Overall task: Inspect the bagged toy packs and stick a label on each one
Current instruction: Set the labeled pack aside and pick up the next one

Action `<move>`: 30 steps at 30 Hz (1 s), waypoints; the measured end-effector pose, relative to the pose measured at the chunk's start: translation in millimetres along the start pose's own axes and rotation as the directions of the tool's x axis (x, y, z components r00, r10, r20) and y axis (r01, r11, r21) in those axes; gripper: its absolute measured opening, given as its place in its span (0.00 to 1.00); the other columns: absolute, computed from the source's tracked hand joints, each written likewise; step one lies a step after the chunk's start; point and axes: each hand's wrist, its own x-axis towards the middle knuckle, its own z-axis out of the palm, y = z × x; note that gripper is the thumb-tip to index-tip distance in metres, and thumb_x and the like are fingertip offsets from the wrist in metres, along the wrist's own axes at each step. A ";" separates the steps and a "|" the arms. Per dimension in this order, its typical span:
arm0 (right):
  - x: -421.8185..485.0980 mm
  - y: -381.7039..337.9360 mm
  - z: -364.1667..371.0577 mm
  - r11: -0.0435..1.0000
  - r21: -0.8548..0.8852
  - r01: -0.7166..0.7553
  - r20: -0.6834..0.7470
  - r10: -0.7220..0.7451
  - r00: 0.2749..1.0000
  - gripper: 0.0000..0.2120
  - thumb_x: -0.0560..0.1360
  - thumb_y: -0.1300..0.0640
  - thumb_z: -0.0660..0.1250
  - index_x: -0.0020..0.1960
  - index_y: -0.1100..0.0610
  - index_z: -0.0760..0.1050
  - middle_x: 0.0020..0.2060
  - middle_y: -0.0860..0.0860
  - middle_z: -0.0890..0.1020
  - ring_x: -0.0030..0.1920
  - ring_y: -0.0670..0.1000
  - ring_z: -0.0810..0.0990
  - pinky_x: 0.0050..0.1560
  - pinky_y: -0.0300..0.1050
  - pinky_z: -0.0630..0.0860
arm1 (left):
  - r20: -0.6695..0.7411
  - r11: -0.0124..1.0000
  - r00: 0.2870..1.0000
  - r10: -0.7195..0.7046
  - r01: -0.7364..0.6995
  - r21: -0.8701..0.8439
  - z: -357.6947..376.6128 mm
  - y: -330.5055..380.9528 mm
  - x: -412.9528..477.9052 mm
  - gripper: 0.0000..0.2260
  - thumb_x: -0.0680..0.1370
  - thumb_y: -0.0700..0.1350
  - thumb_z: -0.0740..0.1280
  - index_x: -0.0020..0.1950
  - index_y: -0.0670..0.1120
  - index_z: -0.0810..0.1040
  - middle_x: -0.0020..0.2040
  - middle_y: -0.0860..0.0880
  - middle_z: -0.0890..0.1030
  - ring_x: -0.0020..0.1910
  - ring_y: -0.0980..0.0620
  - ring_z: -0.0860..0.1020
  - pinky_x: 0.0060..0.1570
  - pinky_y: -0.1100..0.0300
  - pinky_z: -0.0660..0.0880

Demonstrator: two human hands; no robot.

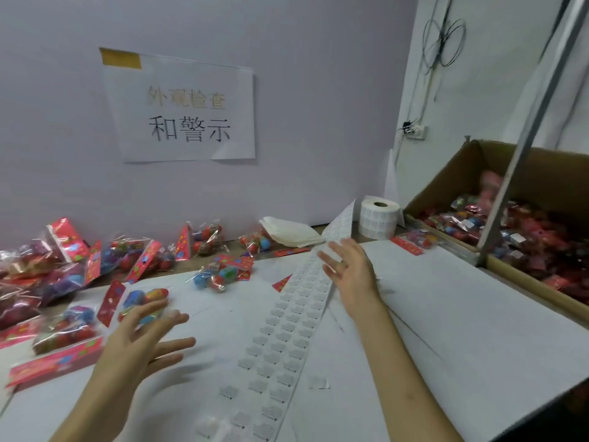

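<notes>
Label strip [287, 330] runs from the near table edge up the middle of the white-covered table [446, 314] to a label roll [379, 218] standing by the wall; the small grey print on each label is too blurred to read. One loose label [318, 382] lies just right of the strip. Left hand [143, 339]: fingers spread and straight, motion-blurred, gripping nothing, just beside a toy pack [143, 301] with a red card header. Right hand [350, 269]: fingers spread, palm down over the far part of the strip; contact cannot be told. Wall sign [185, 113]: upper line faded, reads 外观检查; lower line black, 和警示; tan tape [121, 57] at its top left corner. Pile of toy packs [47, 269] along the left edge, header print unreadable; another single pack [220, 272] at centre. Cardboard box [541, 173] at right holds more bagged packs [526, 231]; a metal post [526, 138] crosses in front of it. Folded white sheets [293, 232] lie near the roll. Wall socket [416, 130] under looped cables [443, 39].
</notes>
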 end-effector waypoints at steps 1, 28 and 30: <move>-4.9 6.6 9.1 0.993 -0.118 0.015 0.030 -0.012 0.999 0.16 0.80 0.57 0.67 0.67 0.52 0.73 0.56 0.53 0.85 0.50 0.56 0.87 0.52 0.47 0.79 | -0.011 0.998 1.000 0.005 -0.004 0.062 1.6 0.2 -1.6 0.18 0.72 0.47 0.72 0.61 0.49 0.78 0.53 0.45 0.85 0.43 0.41 0.87 0.46 0.49 0.81; -80.9 78.6 77.9 0.620 -0.643 0.449 0.626 0.088 0.775 0.09 0.79 0.61 0.69 0.50 0.47 0.83 0.45 0.43 0.86 0.40 0.49 0.85 0.43 0.45 0.78 | -0.481 0.589 0.600 0.639 0.019 0.808 -57.0 -26.7 20.4 0.03 0.80 0.42 0.67 0.52 0.49 0.79 0.44 0.51 0.82 0.46 0.47 0.77 0.52 0.55 0.63; -80.4 80.0 77.8 0.607 -0.649 0.458 0.632 0.096 0.769 0.09 0.79 0.61 0.69 0.50 0.47 0.83 0.44 0.43 0.86 0.40 0.49 0.85 0.43 0.45 0.78 | -0.495 0.605 0.490 0.718 -0.087 0.791 -49.4 -18.1 15.7 0.04 0.79 0.40 0.69 0.52 0.47 0.78 0.41 0.49 0.82 0.41 0.46 0.78 0.51 0.58 0.61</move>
